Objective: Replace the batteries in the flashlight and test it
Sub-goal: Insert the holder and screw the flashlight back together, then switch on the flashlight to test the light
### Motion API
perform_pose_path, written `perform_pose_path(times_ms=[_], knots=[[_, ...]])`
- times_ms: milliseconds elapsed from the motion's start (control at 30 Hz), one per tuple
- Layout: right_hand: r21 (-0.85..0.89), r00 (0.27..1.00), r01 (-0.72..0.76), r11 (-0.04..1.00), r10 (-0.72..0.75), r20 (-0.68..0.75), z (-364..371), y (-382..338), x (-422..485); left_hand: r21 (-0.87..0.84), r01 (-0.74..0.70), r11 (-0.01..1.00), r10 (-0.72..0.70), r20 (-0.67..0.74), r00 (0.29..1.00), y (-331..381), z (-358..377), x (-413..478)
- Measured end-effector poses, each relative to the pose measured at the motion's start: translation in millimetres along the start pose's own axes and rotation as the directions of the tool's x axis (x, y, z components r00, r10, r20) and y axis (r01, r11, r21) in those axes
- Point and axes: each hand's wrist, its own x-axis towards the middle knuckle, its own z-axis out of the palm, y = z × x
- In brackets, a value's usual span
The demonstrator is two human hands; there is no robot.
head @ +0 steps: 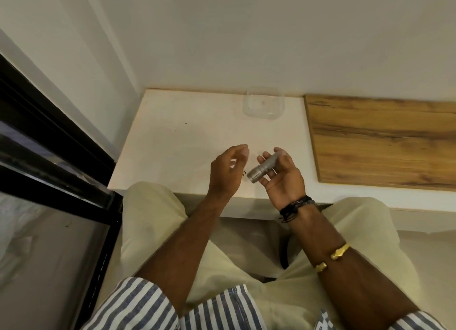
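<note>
Flashlight (262, 168) lies in right hand (283, 181), grip curled; left hand (225, 171) loose; clear tub (263, 106) behind.

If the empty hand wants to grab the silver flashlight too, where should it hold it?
Probably the wide head end of the flashlight, coming in from the left. The right hand holds the thinner body. The fat end sticks out bare toward the open left hand, so its fingers could wrap around that end.
</note>
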Motion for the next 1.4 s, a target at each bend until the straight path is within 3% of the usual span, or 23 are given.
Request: perform_pose_path(times_ms=[67,133,267,400,900,1067,1400], knots=[[0.185,0.998,-0.052,0.981,0.059,-0.033,2,-6,1,-0.244,0.236,0.94,-0.23,0.056,0.972,4,-5,4],[0.29,0.998,-0.059,0.955,0.067,-0.017,2,-10,1,-0.439,0.387,0.811,-0.37,0.128,0.92,5,-9,7],[0.388,0.999,-0.04,0.921,0.023,0.05,3,-15,-2,-0.664,0.451,0.597,-0.458,0.181,0.871,5,-12,11],[0.47,0.997,-0.033,0.882,-0.006,0.083,14,-16,-2,-0.758,0.437,0.484,-0.438,0.222,0.871,5,-11,10],[0.478,0.993,0.017,0.878,-0.071,0.095,29,-18,-12,-0.73,0.465,0.5,-0.4,0.281,0.872,11,-10,8],[0.494,0.991,0.009,0.87,-0.074,0.113,25,-17,-11,-0.762,0.481,0.433,-0.38,0.329,0.864,13,-13,9],[0.48,0.992,0.02,0.877,-0.078,0.1,22,-16,-11,-0.763,0.479,0.434,-0.39,0.32,0.863,14,-14,9]])
